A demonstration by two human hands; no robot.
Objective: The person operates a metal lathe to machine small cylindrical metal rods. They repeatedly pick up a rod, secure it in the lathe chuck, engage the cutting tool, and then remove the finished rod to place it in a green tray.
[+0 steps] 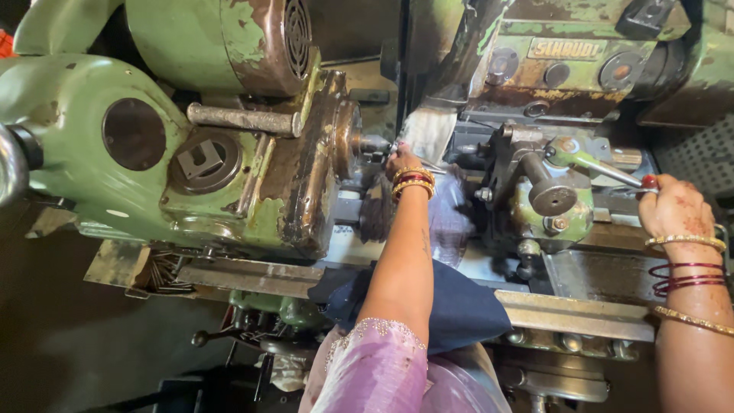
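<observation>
Green lathe point(115, 160), worn and rusty: left hand point(401, 159) reaches to the chuck point(372, 147), fingers hidden, grip unclear. Right hand point(674, 208) closes around the lever's red knob point(649, 182), right of the chuck. Sleeve and bangles are best kept off the spindle.

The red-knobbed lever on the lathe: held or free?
Held. The right hand is closed over the lever at its red knob end; the left hand reaches to the chuck.

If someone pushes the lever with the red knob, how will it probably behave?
The lever looks like rigid metal, so it probably will not bend. It likely pivots at its green hub rather than sliding. The oily machine suggests it is slippery, though the right hand grips its knob.
</observation>
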